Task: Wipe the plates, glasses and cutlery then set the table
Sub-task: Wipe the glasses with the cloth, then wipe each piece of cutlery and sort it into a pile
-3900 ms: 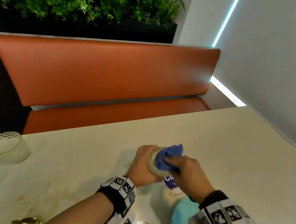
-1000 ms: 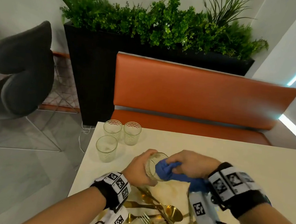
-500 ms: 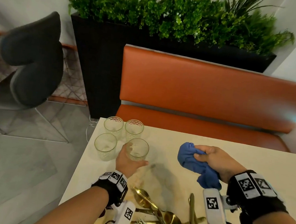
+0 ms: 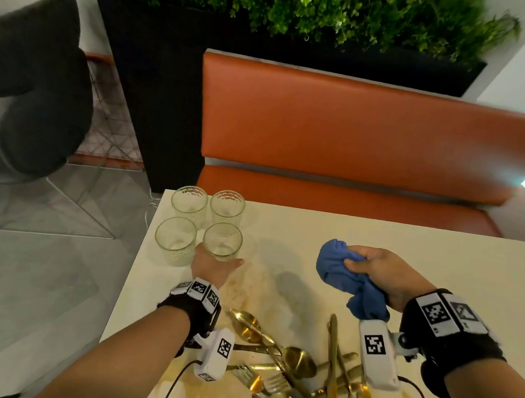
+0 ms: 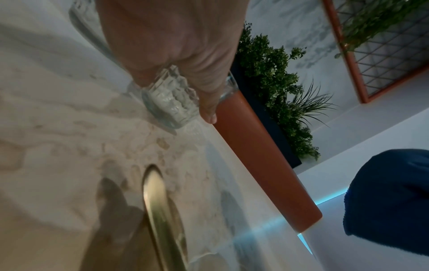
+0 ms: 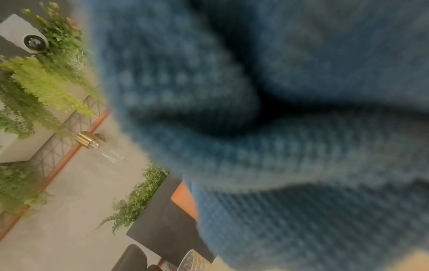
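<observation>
cream marble-look table (image 4: 411,247): fills the lower right of the head view, far left corner near centre frame.

ribbed drinking glasses, four, upright, in a two-by-two cluster at that corner: back left (image 4: 189,202), back right (image 4: 227,206), front left (image 4: 175,240), front right (image 4: 222,241). neighbours stand just beside one another.

left hand (image 4: 212,266): centre frame, curled around the near side of the front right glass, thumb stretched to the right of it. left wrist view shows the palm and thumb wrapped on that glass (image 5: 170,102), its base on the table.

right hand (image 4: 383,273): right of centre, raised above the table, fingers closed on a bunched blue microfibre cloth (image 4: 341,272); one end hangs toward the lower frame. the cloth (image 6: 278,128) fills most of the right wrist view, blurred.

gold cutlery (image 4: 295,364): loose crossed heap of spoons, forks and knives along the bottom centre, on the table.

orange upholstered bench (image 4: 359,128): behind the table, upper right. black planter with green foliage (image 4: 307,5): top of frame. dark grey chair (image 4: 34,77): upper left.
</observation>
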Action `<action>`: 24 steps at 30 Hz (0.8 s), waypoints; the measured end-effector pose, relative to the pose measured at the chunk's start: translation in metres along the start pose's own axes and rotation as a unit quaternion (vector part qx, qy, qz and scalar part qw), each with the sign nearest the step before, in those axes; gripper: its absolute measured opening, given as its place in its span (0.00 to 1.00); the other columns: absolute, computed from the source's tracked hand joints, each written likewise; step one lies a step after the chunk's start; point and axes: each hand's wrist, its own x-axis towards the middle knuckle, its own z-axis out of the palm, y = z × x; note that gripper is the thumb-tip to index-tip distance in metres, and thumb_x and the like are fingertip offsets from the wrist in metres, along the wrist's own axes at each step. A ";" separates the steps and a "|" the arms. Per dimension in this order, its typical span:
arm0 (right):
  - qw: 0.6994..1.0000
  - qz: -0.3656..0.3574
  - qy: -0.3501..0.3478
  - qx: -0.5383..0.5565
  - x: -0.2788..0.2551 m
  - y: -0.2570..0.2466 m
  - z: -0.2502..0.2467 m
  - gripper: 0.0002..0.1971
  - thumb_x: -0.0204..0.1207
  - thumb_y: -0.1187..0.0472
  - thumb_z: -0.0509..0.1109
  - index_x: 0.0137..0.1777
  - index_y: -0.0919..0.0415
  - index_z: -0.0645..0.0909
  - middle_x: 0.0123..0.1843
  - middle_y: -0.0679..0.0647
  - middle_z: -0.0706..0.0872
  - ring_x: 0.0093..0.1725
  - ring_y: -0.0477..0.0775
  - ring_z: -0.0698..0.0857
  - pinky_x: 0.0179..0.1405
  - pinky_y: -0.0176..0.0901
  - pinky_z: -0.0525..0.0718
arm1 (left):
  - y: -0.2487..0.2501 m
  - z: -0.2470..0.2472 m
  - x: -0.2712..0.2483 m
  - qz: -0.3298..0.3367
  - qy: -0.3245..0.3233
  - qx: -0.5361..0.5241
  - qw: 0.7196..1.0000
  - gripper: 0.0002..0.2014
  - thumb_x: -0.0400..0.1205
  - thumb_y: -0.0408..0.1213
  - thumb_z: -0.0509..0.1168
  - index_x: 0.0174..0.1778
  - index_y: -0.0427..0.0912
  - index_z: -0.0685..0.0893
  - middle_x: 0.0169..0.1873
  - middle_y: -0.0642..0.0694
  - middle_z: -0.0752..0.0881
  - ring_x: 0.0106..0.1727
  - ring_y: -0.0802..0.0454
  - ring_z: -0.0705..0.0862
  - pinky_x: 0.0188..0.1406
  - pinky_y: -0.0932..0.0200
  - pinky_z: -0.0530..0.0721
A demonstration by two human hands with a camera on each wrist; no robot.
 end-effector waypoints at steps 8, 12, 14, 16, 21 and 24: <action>0.981 0.037 0.057 0.179 -0.039 0.032 -0.014 0.08 0.81 0.67 0.59 0.52 0.67 0.80 0.40 0.58 0.88 0.33 0.49 0.86 0.29 0.37 0.84 | 0.015 -0.002 -0.031 -0.065 -0.081 0.079 0.992 0.52 0.63 0.51 0.81 0.73 0.28 0.61 0.68 0.34 0.76 0.68 0.39 0.77 0.64 0.52 0.80; 0.938 0.069 0.089 0.327 -0.070 0.059 -0.019 0.10 0.83 0.60 0.55 0.53 0.62 0.77 0.34 0.59 0.88 0.25 0.53 0.86 0.23 0.39 0.85 | 0.010 0.001 -0.057 -0.041 -0.144 0.143 0.978 0.41 0.67 0.53 0.77 0.68 0.29 0.72 0.63 0.37 0.80 0.63 0.39 0.81 0.61 0.50 0.82; 0.919 0.080 0.111 0.369 -0.090 0.074 -0.020 0.12 0.80 0.57 0.59 0.57 0.62 0.76 0.32 0.62 0.89 0.24 0.57 0.86 0.22 0.44 0.85 | 0.007 0.003 -0.071 -0.029 -0.183 0.164 0.969 0.37 0.68 0.53 0.75 0.64 0.29 0.77 0.61 0.37 0.82 0.61 0.39 0.81 0.62 0.49 0.82; 0.905 0.085 0.135 0.394 -0.111 0.088 -0.017 0.16 0.78 0.54 0.63 0.60 0.64 0.75 0.32 0.63 0.88 0.25 0.60 0.87 0.22 0.47 0.86 | 0.002 0.007 -0.085 -0.006 -0.214 0.198 0.957 0.40 0.66 0.55 0.74 0.68 0.33 0.74 0.63 0.39 0.80 0.65 0.40 0.78 0.63 0.52 0.80; 0.890 0.075 0.238 0.382 -0.150 0.128 -0.008 0.27 0.70 0.55 0.73 0.66 0.68 0.74 0.31 0.60 0.88 0.32 0.58 0.87 0.30 0.49 0.84 | -0.002 0.011 -0.118 0.233 -0.279 0.396 0.844 0.20 0.82 0.43 0.60 0.70 0.42 0.76 0.67 0.43 0.78 0.72 0.42 0.70 0.71 0.52 0.70; 0.873 0.100 0.225 0.421 -0.174 0.137 -0.004 0.12 0.83 0.61 0.59 0.53 0.72 0.74 0.36 0.63 0.80 0.35 0.57 0.79 0.28 0.46 0.80 | -0.005 0.015 -0.121 0.308 -0.274 0.492 0.767 0.18 0.82 0.33 0.56 0.67 0.43 0.79 0.64 0.42 0.79 0.72 0.43 0.68 0.69 0.52 0.73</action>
